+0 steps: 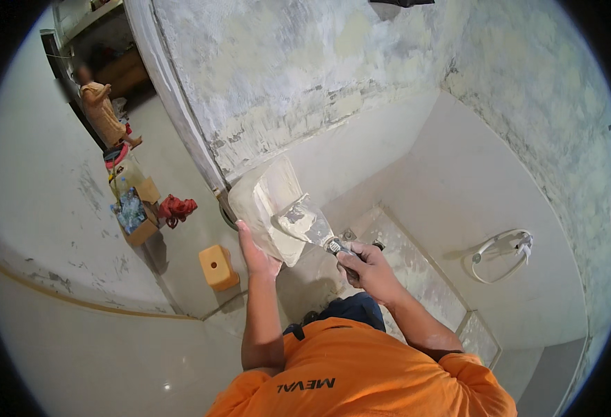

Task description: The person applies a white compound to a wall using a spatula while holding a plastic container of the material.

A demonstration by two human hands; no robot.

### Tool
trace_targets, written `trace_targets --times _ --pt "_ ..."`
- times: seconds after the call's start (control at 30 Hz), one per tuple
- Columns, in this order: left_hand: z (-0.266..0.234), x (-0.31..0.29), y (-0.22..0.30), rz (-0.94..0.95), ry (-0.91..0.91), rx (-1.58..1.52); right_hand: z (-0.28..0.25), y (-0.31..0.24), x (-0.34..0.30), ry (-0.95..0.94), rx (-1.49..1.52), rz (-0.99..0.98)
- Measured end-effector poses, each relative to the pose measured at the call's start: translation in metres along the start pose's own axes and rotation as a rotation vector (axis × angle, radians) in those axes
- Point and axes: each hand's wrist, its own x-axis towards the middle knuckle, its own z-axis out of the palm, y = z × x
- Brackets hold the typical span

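My left hand (258, 254) grips the near-left side of a whitish mud pan (248, 203), its thumb up along the outer wall. The pan is tilted, and pale putty coats its inside and edge. In my right hand (371, 270) is a putty knife (318, 230), held by its dark handle. Its broad blade lies over the pan's right edge and carries a thick smear of white putty (295, 215). The fingers of my left hand under the pan are hidden.
A patchy, partly plastered wall (270, 69) rises ahead. To the left are an orange stool (218, 267), a red bag (176, 210) and a cardboard box (141, 233) of bottles. Another person (100, 111) stands beyond the doorway. A white hose (477, 265) hangs at right.
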Motion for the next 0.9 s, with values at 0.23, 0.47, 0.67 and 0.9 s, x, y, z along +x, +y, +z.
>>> trace_targets --times 0.23,0.47,0.67,0.9 --pt "-0.002 0.001 0.001 0.047 0.037 -0.034 0.004 -0.011 0.001 -0.135 0.370 0.056" --pt "0.005 0.000 0.009 0.031 0.000 -0.121 0.011 -0.027 0.009 -0.146 0.350 -0.024" --pt "0.010 -0.004 0.006 0.102 -0.002 -0.059 0.014 -0.037 0.015 -0.171 0.344 -0.056" --pt "-0.008 0.003 -0.006 0.182 0.045 0.064 0.020 -0.053 0.014 -0.197 0.245 0.019"
